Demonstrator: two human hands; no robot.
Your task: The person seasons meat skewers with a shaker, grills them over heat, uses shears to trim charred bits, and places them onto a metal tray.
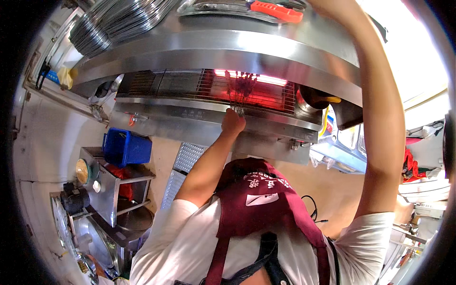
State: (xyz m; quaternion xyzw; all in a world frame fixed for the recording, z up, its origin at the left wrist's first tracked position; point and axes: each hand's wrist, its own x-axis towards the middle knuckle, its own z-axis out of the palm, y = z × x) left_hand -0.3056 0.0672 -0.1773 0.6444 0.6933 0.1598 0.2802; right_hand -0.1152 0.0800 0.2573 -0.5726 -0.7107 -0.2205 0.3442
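My left hand is closed around the handle ends of a bunch of metal skewers. Dark pieces of food on their far ends lie over the glowing red part of an electric grill. The food is too dark to name. My right arm reaches up past the right end of the steel hood, and its hand is beyond the top edge of the picture. On the steel shelf above the grill lie a large stack of metal skewers and an orange-handled tool.
A pot with a yellow-handled utensil stands at the grill's right end. Left of me are a blue bin and a steel stand. Perforated metal plates lie below the grill's front. A black cable is at lower right.
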